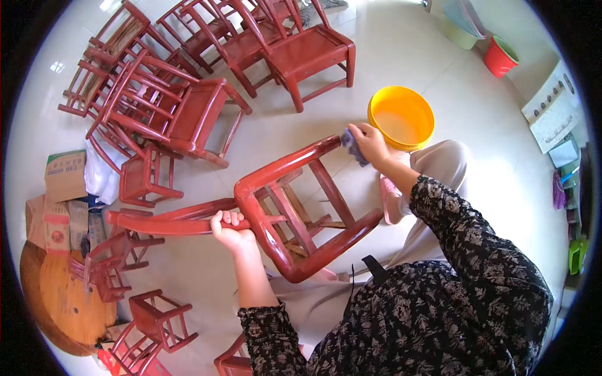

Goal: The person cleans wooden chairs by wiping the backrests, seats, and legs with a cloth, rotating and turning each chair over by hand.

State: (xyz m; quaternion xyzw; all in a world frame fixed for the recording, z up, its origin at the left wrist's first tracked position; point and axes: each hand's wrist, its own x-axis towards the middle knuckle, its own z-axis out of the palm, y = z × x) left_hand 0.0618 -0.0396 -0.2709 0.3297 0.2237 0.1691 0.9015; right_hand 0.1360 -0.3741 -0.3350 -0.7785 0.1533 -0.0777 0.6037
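Note:
A red wooden chair (pixel 285 169) is tipped over in front of me, with the bars of its frame facing up. My left hand (pixel 233 230) is closed round a rail of it, close to the corner where the long back posts run off to the left. In my right hand (pixel 370 143) is a crumpled grey-blue cloth (pixel 353 148), at the end of the chair's upper leg. Part of the cloth is hidden by the fingers. Just beyond that hand stands a yellow bucket (pixel 401 116) with cloudy-looking liquid inside.
Several red chairs (pixel 313 56) crowd the far left, some stacked. Smaller red stools (pixel 162 319) stand at lower left, near cardboard boxes (pixel 65 175) and a round wooden board (pixel 69 301). A red bucket (pixel 500 56) is by the right wall. My pink slipper (pixel 390 200) is beside the chair.

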